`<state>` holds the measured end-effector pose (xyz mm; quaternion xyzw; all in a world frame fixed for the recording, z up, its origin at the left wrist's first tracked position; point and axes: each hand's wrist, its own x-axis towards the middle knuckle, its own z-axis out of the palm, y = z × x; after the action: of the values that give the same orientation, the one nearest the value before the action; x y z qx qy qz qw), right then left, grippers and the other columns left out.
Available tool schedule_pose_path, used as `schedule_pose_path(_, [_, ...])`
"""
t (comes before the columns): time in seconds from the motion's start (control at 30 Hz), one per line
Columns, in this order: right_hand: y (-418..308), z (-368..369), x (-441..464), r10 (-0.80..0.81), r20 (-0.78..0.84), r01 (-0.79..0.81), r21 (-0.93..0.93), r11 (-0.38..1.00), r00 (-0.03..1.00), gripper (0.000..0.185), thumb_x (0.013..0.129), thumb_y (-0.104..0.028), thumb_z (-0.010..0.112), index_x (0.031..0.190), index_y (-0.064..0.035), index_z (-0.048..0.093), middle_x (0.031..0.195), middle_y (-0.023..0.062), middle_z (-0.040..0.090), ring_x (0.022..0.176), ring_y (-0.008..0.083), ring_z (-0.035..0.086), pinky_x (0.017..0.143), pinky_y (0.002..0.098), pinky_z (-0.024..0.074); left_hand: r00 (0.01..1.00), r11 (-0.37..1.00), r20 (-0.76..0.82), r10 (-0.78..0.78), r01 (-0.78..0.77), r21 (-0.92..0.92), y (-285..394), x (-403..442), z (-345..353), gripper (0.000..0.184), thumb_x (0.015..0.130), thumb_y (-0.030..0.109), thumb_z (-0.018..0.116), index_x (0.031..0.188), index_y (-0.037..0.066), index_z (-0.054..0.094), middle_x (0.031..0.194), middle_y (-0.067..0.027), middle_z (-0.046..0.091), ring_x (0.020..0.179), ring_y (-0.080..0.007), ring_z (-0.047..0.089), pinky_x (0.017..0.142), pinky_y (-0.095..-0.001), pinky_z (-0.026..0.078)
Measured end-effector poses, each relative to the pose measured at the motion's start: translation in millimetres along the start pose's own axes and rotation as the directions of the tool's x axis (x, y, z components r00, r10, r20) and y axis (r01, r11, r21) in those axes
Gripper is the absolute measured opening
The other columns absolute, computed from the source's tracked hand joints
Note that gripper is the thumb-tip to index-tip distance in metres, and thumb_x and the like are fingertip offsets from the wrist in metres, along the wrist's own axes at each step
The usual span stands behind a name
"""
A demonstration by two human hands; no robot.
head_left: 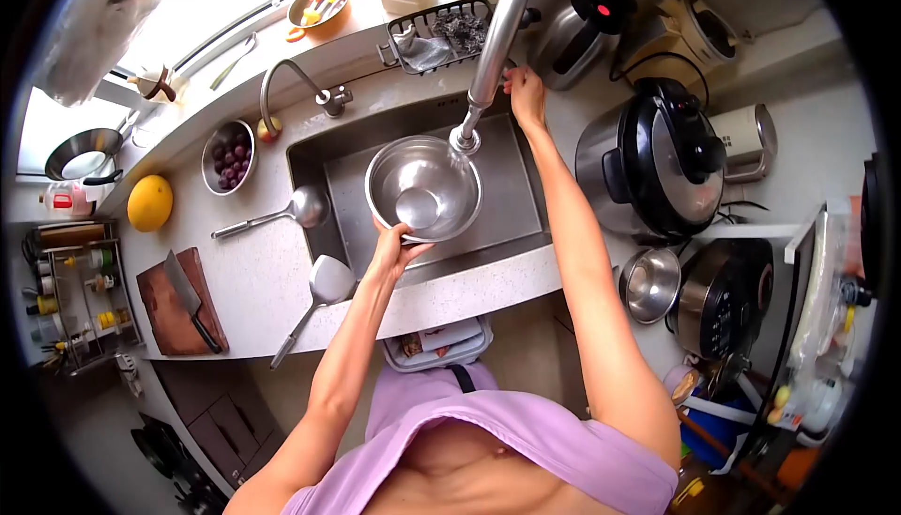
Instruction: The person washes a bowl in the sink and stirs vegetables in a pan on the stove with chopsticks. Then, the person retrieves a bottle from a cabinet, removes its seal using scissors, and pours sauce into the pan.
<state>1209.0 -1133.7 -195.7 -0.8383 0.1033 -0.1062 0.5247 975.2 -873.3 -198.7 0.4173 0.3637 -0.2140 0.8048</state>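
Okay, metal bowl (424, 182) is over the sink (514, 205), tilted slightly, bare shiny metal showing inside. Left hand (394, 250) has its near rim pinched, thumb on the edge, other fingers spread below the wall; grip narrow, holding just the bowl. Right hand (527, 100) is behind the faucet (499, 46), right of the spout, fingers curled; can't tell whether they close on a handle or only touch near it. Spout end hangs over the bowl's far right part; can't tell if water runs. Containers next: left of the sink, a smaller bowl (208, 180) holds dark purple round fruit (231, 160). Behind the sink, a black wire rack (410, 66) holds a grey cloth (422, 48) and a scouring pad (462, 31). On the sill, an orange bowl (330, 23) has orange-handled scissors and other utensils in it. Right of the sink, a pressure cooker (601, 210) with lid on, contents hidden; another metal bowl (650, 286) nearer the person. Left counter: ladle (308, 206), spatula (331, 280), yellow fruit (150, 203), knife (183, 287) on a brown board (161, 313).
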Motion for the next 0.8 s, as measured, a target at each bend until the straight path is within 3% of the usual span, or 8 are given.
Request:
schedule_pose_path(0.13, [18,2,0,-0.039,-0.005,0.039,0.190,0.981,0.999,0.030,0.096,-0.024,0.047,0.096,-0.0003,0.065,0.076,0.0105,0.069,0.066,0.0188,0.067,0.067,0.0335,0.0523,1.000,0.998,-0.003,0.016,-0.016,0.064,15,-8,6,0.062,0.083,-0.004,0.045,0.136,-0.007,0.014,0.130,-0.0325,0.041,0.113,-0.0468,0.056,0.088,-0.0533,0.059])
schedule_pose_path(0.2, [19,-1,-1,-0.030,0.036,0.024,0.164,0.986,0.999,0.030,0.099,-0.024,0.045,0.101,-0.0008,0.063,0.081,0.0100,0.069,0.069,0.0172,0.067,0.066,0.0311,0.0525,0.970,0.972,0.151,-0.191,0.208,-0.108,18,0,-11,0.064,0.081,-0.005,0.044,0.139,-0.006,0.017,0.125,-0.0321,0.045,0.108,-0.0469,0.059,0.085,-0.0552,0.059])
schedule_pose_path(0.23, [19,-4,0,-0.026,0.077,0.015,0.134,0.991,0.997,0.030,0.101,-0.025,0.043,0.107,-0.0012,0.062,0.086,0.0094,0.069,0.073,0.0157,0.067,0.065,0.0287,0.0527,0.969,0.977,0.142,-0.201,0.208,-0.036,18,-6,-11,0.049,0.081,-0.003,0.043,0.124,-0.021,0.031,0.122,-0.0331,0.050,0.110,-0.0482,0.058,0.092,-0.0542,0.056])
schedule_pose_path(0.33, [16,-12,-1,-0.002,0.120,0.000,0.020,1.000,0.993,0.030,0.101,-0.026,0.045,0.115,-0.0034,0.059,0.089,0.0091,0.069,0.079,0.0148,0.066,0.066,0.0283,0.0529,0.901,0.925,0.217,-0.376,0.377,0.036,16,-11,-3,0.043,0.080,-0.004,0.044,0.119,-0.022,0.039,0.134,-0.0345,0.041,0.120,-0.0496,0.051,0.102,-0.0577,0.048])
schedule_pose_path(0.37, [15,-12,-3,0.039,0.088,-0.044,0.061,0.997,0.995,0.037,0.099,-0.034,0.050,0.115,-0.0012,0.058,0.086,0.0161,0.069,0.082,0.0280,0.068,0.075,0.0398,0.0505,0.897,0.919,0.202,-0.392,0.390,0.052,7,-8,0,0.037,0.082,-0.003,0.045,0.115,-0.019,0.044,0.130,-0.0325,0.046,0.119,-0.0472,0.053,0.102,-0.0573,0.048])
schedule_pose_path(0.53, [6,-24,-10,-0.049,0.016,0.049,-0.052,0.997,0.999,0.039,0.098,-0.033,0.051,0.120,-0.0007,0.057,0.090,0.0191,0.069,0.087,0.0371,0.066,0.079,0.0433,0.0499,0.907,0.933,0.224,-0.357,0.334,0.134,-36,50,40,0.023,0.090,0.007,0.050,0.109,-0.006,0.050,0.105,-0.0186,0.061,0.092,-0.0325,0.069,0.074,-0.0420,0.065])
schedule_pose_path(0.67, [-1,-32,-13,-0.007,0.060,0.006,0.025,1.000,0.998,0.037,0.099,-0.028,0.049,0.123,-0.0002,0.057,0.090,0.0181,0.070,0.081,0.0291,0.068,0.076,0.0390,0.0514,0.952,0.975,0.240,-0.191,0.155,0.159,-20,96,68,0.028,0.094,0.012,0.050,0.114,-0.008,0.049,0.105,-0.0211,0.062,0.089,-0.0314,0.069,0.070,-0.0389,0.065])
schedule_pose_path(0.8, [-9,-36,-15,0.005,0.088,-0.016,0.120,0.993,0.996,0.033,0.100,-0.021,0.047,0.120,0.0012,0.061,0.086,0.0143,0.070,0.078,0.0202,0.069,0.071,0.0332,0.0530,0.972,0.990,0.216,-0.090,0.063,0.125,18,95,55,0.027,0.095,0.010,0.049,0.114,-0.010,0.048,0.114,-0.0245,0.059,0.104,-0.0353,0.064,0.084,-0.0423,0.062])
